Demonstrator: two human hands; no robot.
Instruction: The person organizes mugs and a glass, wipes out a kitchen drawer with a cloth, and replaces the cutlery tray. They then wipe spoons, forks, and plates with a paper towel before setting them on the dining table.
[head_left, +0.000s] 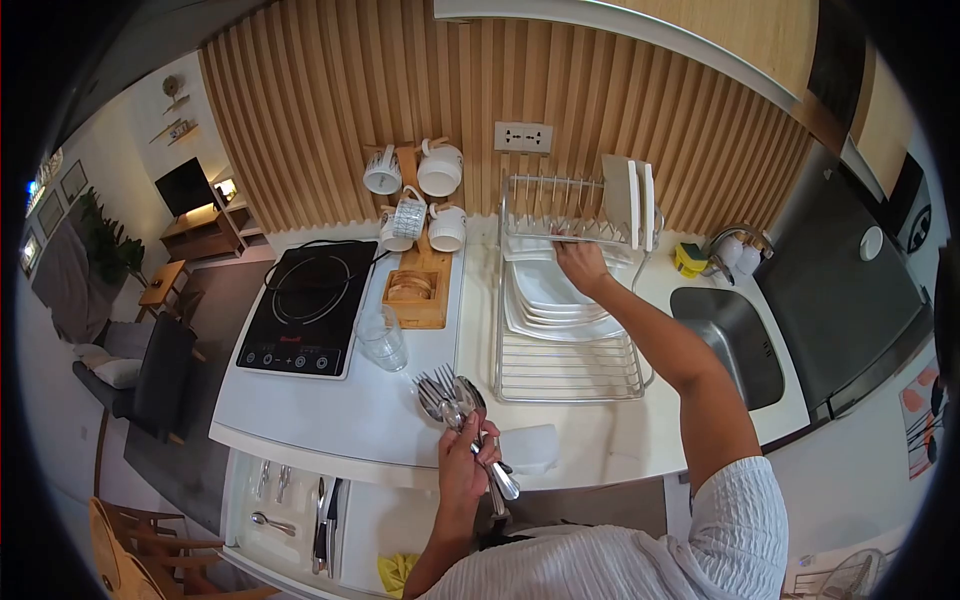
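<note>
A bunch of metal forks and spoons (455, 402) is gripped in my left hand (468, 455), above the counter's front edge, with the tines and bowls pointing up. My right hand (580, 265) reaches into the wire dish rack (570, 380), at the back of the stacked white plates (560, 305). Its fingertips are partly hidden at the rack's upper bar, and whatever they hold cannot be made out. Below the counter, an open drawer (365, 530) shows a few spoons, forks and knives (325, 525) in its compartments.
Left of the rack are a clear glass (382, 340), an induction cooker (310, 308) and a wooden stand (418, 290) with white mugs (440, 170). A white container (530, 448) lies near the front edge. On the right are a sink (740, 350) and a yellow sponge (690, 260).
</note>
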